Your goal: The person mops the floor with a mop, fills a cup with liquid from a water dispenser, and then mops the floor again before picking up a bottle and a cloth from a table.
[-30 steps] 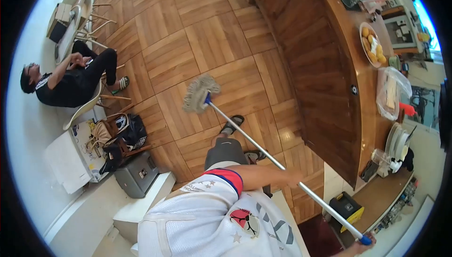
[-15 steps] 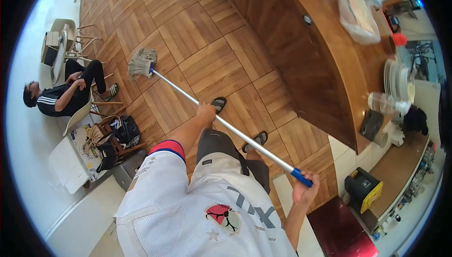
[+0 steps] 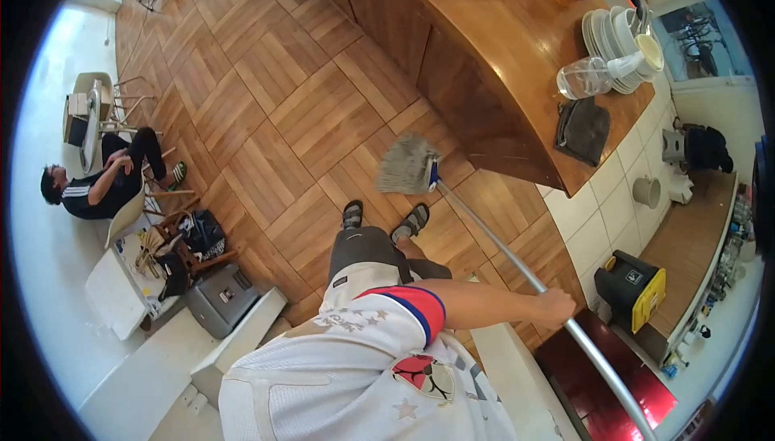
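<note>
My left hand [image 3: 555,308] is closed around the metal pole of the mop, with my left arm stretched across my body to the right. The mop's grey string head [image 3: 408,165] rests on the wooden floor between my sandalled feet and the wooden counter. Its pole [image 3: 500,243] slants down to the lower right and leaves the frame. My right hand is out of view, as is the pole's upper end.
The counter [image 3: 484,37] bears stacked plates [image 3: 605,37], a clear jug [image 3: 585,77] and a dark cloth [image 3: 583,130]. A black and yellow bin [image 3: 630,289] stands at the right. A person [image 3: 109,182] sits on a chair at the left, near a bag-laden chair.
The mop head has swung right, from the left floor area to near the counter. My left hand has moved right along with the pole. My right hand has left the view.
</note>
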Tool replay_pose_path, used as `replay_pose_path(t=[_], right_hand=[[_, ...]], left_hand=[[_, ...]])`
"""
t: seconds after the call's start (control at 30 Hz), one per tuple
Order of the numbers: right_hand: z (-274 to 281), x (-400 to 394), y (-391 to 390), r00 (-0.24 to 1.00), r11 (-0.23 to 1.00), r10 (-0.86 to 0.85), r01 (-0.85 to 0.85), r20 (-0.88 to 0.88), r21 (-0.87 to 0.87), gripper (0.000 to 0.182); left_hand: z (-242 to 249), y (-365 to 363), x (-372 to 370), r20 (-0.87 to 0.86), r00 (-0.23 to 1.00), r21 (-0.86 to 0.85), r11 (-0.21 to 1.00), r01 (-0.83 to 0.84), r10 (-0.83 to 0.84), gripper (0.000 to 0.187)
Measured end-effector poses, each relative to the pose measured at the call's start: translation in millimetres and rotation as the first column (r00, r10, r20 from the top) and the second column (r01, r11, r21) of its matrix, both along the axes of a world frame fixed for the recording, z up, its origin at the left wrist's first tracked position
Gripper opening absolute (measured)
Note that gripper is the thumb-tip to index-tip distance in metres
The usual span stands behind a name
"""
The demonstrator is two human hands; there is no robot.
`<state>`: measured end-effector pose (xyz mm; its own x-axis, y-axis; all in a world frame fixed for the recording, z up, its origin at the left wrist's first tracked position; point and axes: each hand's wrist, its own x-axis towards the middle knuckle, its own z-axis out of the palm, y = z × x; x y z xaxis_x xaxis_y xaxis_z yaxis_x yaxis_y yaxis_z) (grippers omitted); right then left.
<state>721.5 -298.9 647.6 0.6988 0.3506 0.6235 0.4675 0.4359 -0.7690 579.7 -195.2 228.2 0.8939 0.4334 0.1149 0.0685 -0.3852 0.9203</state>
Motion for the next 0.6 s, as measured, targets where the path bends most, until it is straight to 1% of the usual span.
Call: replay_pose_path(t=[0.03,0.07,0.1,0.13,0.2,0.23,0.27,0.3,0.33,0.37,0.4,0.43,0.47,0.5,0.53,0.57,0.6], right_hand=[[3,17,6,1.000,0.999,-0.019,0.019,0.017,0.029,0.027],[0,37,12,0.987,0.990,0.079,-0.062,0.138,-0.127,0.027],[-3,58,21,0.943,0.939,0.333,-0.333,-0.019,-0.079,0.030],[-7,73,33,0.810,0.822,0.565,-0.570,-0.156,0.014,0.034],[-37,94,70,0.888,0.896,0.443,-0.434,-0.123,0.092,0.038],[-48,125,87,0.867,0.875,0.467,-0.481,-0.175,-0.047,0.031],[-63,148,104,0.842,0.829,0.486,-0.529,-0.233,-0.183,0.029],[-89,147,126,0.753,0.760,0.550,-0.630,-0.362,-0.156,0.030],[-123,131,159,0.644,0.686,0.595,-0.719,-0.481,-0.113,0.030],[-164,63,191,0.659,0.681,0.630,-0.723,-0.410,-0.117,0.030],[-197,33,213,0.494,0.570,0.633,-0.818,-0.596,-0.072,0.027],[-246,-9,227,0.584,0.591,0.644,-0.790,-0.495,-0.163,0.026],[-267,-101,229,0.655,0.673,0.559,-0.717,-0.509,-0.183,0.025],[-300,-141,224,0.573,0.664,0.454,-0.728,-0.683,-0.170,0.024],[-326,-187,209,0.530,0.489,0.569,-0.833,-0.629,-0.260,0.023],[-344,-231,190,0.372,0.368,0.560,-0.912,-0.740,-0.181,0.020],[-367,-253,171,0.272,0.283,0.483,-0.948,-0.832,-0.146,0.015]], left_hand=[[1,0,10,-0.018,0.997,-0.034,0.997,-0.072,0.071,0.011],[2,1,12,-0.042,0.989,-0.067,0.987,-0.147,0.144,0.011],[4,8,7,-0.089,0.982,-0.058,0.983,-0.171,0.166,0.012],[-5,15,3,-0.089,0.979,-0.063,0.980,-0.189,0.184,0.012],[-26,30,-7,-0.098,0.939,-0.036,0.942,-0.334,0.329,0.010],[-30,45,-31,-0.178,0.924,-0.037,0.936,-0.351,0.339,0.010],[-36,59,-59,-0.263,0.899,-0.040,0.928,-0.372,0.349,0.011],[-76,59,-75,-0.185,0.853,-0.046,0.863,-0.503,0.488,0.012],[-75,74,-119,-0.378,0.794,-0.070,0.840,-0.538,0.477,0.013],[-100,77,-160,-0.439,0.745,-0.032,0.820,-0.572,0.502,0.012],[-114,78,-208,-0.459,0.676,0.047,0.775,-0.630,0.577,0.013],[-163,73,-250,-0.567,0.567,0.137,0.748,-0.650,0.597,0.013],[-170,67,-305,-0.624,0.481,0.147,0.697,-0.702,0.616,0.011],[-168,50,-358,-0.623,0.354,0.229,0.595,-0.771,0.698,0.011],[-234,26,-408,-0.670,0.203,0.408,0.582,-0.704,0.715,0.013],[-195,12,-448,-0.732,0.070,0.448,0.556,-0.700,0.677,0.017],[-231,-14,-487,-0.779,-0.115,0.501,0.502,-0.705,0.617,0.019]])
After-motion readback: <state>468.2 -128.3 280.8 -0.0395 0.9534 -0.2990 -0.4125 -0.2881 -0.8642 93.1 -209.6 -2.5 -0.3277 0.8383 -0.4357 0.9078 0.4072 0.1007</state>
